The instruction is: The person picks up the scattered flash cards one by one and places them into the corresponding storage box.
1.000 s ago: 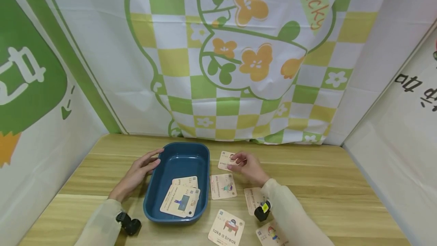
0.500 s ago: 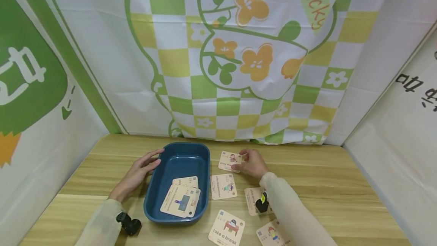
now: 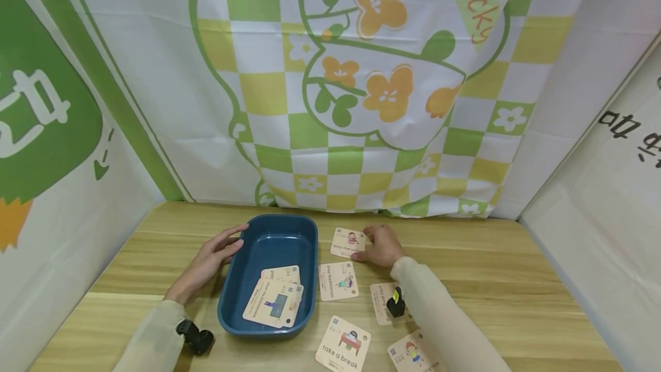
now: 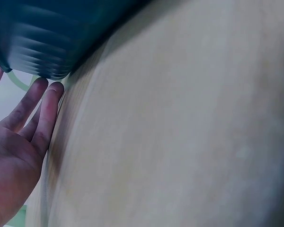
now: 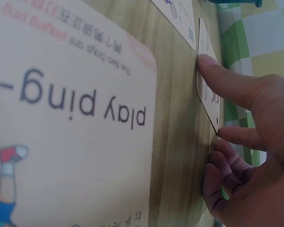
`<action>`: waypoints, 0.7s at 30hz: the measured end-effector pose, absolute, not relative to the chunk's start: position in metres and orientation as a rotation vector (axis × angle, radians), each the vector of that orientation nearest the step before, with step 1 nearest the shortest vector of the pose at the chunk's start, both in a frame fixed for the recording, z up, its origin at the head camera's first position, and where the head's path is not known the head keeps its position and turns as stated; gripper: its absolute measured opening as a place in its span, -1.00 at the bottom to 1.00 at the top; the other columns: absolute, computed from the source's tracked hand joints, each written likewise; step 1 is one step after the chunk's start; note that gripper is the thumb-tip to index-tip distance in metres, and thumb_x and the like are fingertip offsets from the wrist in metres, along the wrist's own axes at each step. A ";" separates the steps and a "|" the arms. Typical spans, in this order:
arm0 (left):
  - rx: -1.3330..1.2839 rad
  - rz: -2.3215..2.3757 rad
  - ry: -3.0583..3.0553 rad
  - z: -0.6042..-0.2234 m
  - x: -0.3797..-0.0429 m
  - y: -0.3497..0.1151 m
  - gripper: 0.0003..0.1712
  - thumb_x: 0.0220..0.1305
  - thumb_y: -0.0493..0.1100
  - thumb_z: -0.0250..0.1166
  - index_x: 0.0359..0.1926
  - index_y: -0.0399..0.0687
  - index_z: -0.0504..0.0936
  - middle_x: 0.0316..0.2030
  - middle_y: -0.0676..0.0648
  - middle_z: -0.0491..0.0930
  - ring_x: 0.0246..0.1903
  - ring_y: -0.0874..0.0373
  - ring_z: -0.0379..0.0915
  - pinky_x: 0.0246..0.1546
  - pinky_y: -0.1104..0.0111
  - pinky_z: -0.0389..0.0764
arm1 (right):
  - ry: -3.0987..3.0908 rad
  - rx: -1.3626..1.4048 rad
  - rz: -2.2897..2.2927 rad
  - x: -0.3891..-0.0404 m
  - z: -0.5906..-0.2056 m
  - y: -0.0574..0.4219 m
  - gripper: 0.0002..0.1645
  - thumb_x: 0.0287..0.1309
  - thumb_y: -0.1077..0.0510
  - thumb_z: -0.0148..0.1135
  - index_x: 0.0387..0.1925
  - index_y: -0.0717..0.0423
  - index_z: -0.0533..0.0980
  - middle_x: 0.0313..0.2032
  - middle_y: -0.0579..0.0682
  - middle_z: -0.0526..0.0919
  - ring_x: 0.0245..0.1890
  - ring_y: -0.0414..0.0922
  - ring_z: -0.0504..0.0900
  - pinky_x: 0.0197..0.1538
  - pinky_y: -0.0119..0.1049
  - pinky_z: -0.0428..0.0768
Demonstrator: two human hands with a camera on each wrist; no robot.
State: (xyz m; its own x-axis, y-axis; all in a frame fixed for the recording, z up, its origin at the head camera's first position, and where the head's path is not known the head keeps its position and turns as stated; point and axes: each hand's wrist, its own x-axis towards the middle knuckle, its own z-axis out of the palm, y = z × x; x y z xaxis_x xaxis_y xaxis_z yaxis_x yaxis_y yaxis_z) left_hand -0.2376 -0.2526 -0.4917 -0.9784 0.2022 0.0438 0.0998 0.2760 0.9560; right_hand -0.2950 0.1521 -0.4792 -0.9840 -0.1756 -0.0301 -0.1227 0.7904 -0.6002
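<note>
Two hands are in view on the table. The right hand rests at the right edge of the far card, thumb lying on its face and the other fingers curled at the card's edge; the right wrist view shows that edge raised slightly off the wood, so the card is pinched rather than merely touched. This card lies just right of the tray, near its far corner. The left hand lies flat against the tray's left wall, fingers straight and touching the rim, holding nothing.

Inside the tray are two overlapping cards. On the table, a second card lies just below the far card, apart from it, and a "take a break" card lies nearer the person.

Limits of view: two further cards are partly covered by the right sleeve. The far card's print is partly hidden by the thumb. The left wrist view is blurred. A "play ping" card fills the right wrist view and is cut off.
</note>
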 end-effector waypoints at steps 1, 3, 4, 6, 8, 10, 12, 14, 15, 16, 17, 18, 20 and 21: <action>0.286 1.819 2.438 -0.492 -0.238 -0.253 -0.36 0.58 0.06 0.08 0.54 -0.04 0.26 0.43 -0.30 0.26 0.35 -0.25 0.23 0.26 -0.10 0.37 | 2.899 -0.242 -0.951 -0.295 -0.480 0.152 -0.12 -0.14 0.01 0.70 0.19 0.33 0.54 -0.13 0.13 0.61 -0.09 0.02 0.52 0.06 -0.07 0.53; 0.282 1.822 2.437 -0.491 -0.238 -0.252 -0.36 0.58 0.06 0.08 0.54 -0.04 0.26 0.43 -0.30 0.27 0.35 -0.24 0.23 0.27 -0.10 0.37 | 2.907 -0.242 -0.941 -0.295 -0.481 0.152 -0.14 -0.13 0.01 0.69 0.18 0.31 0.55 -0.13 0.12 0.61 -0.10 0.01 0.51 0.05 -0.07 0.52; 0.280 1.821 2.437 -0.491 -0.238 -0.252 -0.36 0.58 0.07 0.08 0.54 -0.04 0.26 0.42 -0.30 0.27 0.35 -0.24 0.23 0.27 -0.09 0.37 | 2.911 -0.239 -0.940 -0.295 -0.481 0.152 -0.15 -0.13 0.01 0.70 0.18 0.30 0.56 -0.13 0.12 0.61 -0.10 0.01 0.51 0.05 -0.07 0.53; 0.277 1.820 2.438 -0.491 -0.238 -0.252 -0.36 0.58 0.07 0.08 0.54 -0.03 0.26 0.42 -0.29 0.27 0.35 -0.23 0.23 0.27 -0.10 0.36 | 2.914 -0.237 -0.940 -0.296 -0.482 0.152 -0.16 -0.13 0.02 0.70 0.17 0.29 0.57 -0.13 0.11 0.62 -0.10 0.01 0.52 0.04 -0.07 0.53; 0.275 1.819 2.437 -0.491 -0.238 -0.252 -0.36 0.58 0.07 0.08 0.54 -0.03 0.26 0.42 -0.30 0.27 0.35 -0.23 0.23 0.27 -0.11 0.35 | 2.913 -0.233 -0.944 -0.296 -0.482 0.152 -0.17 -0.14 0.02 0.70 0.16 0.28 0.57 -0.12 0.12 0.62 -0.09 0.01 0.53 0.03 -0.07 0.54; 0.271 1.817 2.436 -0.491 -0.238 -0.252 -0.36 0.58 0.07 0.08 0.54 -0.02 0.26 0.43 -0.30 0.27 0.35 -0.23 0.23 0.28 -0.12 0.35 | 2.911 -0.225 -0.949 -0.296 -0.481 0.151 -0.18 -0.15 0.03 0.70 0.15 0.27 0.58 -0.11 0.12 0.62 -0.09 0.01 0.53 0.03 -0.07 0.54; 0.268 1.819 2.433 -0.491 -0.237 -0.252 -0.35 0.57 0.07 0.08 0.54 -0.02 0.25 0.43 -0.30 0.27 0.35 -0.24 0.23 0.28 -0.12 0.34 | 2.910 -0.222 -0.945 -0.295 -0.481 0.151 -0.19 -0.15 0.03 0.70 0.14 0.26 0.58 -0.12 0.12 0.61 -0.09 0.01 0.52 0.03 -0.07 0.54; 0.268 1.822 2.430 -0.491 -0.237 -0.252 -0.36 0.57 0.07 0.08 0.54 -0.01 0.25 0.42 -0.30 0.27 0.35 -0.23 0.24 0.28 -0.12 0.35 | 2.909 -0.219 -0.942 -0.295 -0.480 0.150 -0.19 -0.14 0.02 0.70 0.14 0.26 0.58 -0.12 0.12 0.60 -0.09 0.01 0.52 0.04 -0.07 0.53; 0.269 1.821 2.430 -0.491 -0.237 -0.252 -0.35 0.57 0.07 0.08 0.54 -0.01 0.25 0.42 -0.30 0.27 0.35 -0.24 0.24 0.28 -0.12 0.35 | 2.910 -0.220 -0.938 -0.295 -0.480 0.151 -0.19 -0.15 0.02 0.70 0.14 0.26 0.57 -0.12 0.11 0.60 -0.09 0.01 0.51 0.05 -0.07 0.53; 0.272 1.821 2.430 -0.491 -0.237 -0.252 -0.36 0.57 0.07 0.08 0.54 -0.01 0.25 0.42 -0.30 0.27 0.35 -0.24 0.24 0.28 -0.12 0.35 | 2.910 -0.219 -0.937 -0.295 -0.480 0.151 -0.19 -0.15 0.02 0.71 0.13 0.27 0.57 -0.13 0.11 0.59 -0.09 0.01 0.51 0.05 -0.07 0.52; 0.275 1.822 2.430 -0.491 -0.237 -0.252 -0.36 0.57 0.07 0.09 0.54 -0.01 0.26 0.42 -0.30 0.27 0.35 -0.24 0.25 0.28 -0.11 0.35 | 2.911 -0.218 -0.936 -0.295 -0.480 0.151 -0.19 -0.15 0.02 0.71 0.13 0.27 0.56 -0.13 0.11 0.58 -0.10 0.01 0.50 0.05 -0.06 0.52; 0.278 1.822 2.431 -0.491 -0.237 -0.252 -0.36 0.57 0.07 0.09 0.54 -0.01 0.26 0.42 -0.30 0.28 0.34 -0.24 0.25 0.27 -0.11 0.36 | 2.910 -0.216 -0.938 -0.295 -0.481 0.151 -0.19 -0.15 0.02 0.71 0.12 0.28 0.56 -0.13 0.11 0.58 -0.10 0.01 0.50 0.05 -0.06 0.52; 0.281 1.822 2.433 -0.491 -0.236 -0.252 -0.36 0.58 0.06 0.09 0.54 -0.02 0.26 0.42 -0.30 0.28 0.34 -0.24 0.26 0.27 -0.11 0.36 | 2.907 -0.211 -0.946 -0.295 -0.481 0.151 -0.18 -0.16 0.02 0.71 0.11 0.29 0.55 -0.13 0.11 0.57 -0.10 0.02 0.49 0.05 -0.05 0.52; 0.282 1.822 2.434 -0.491 -0.236 -0.252 -0.36 0.58 0.06 0.09 0.54 -0.02 0.26 0.42 -0.30 0.28 0.34 -0.24 0.26 0.27 -0.11 0.36 | 2.905 -0.209 -0.950 -0.295 -0.481 0.152 -0.18 -0.16 0.02 0.71 0.11 0.30 0.55 -0.12 0.11 0.56 -0.10 0.03 0.49 0.05 -0.05 0.52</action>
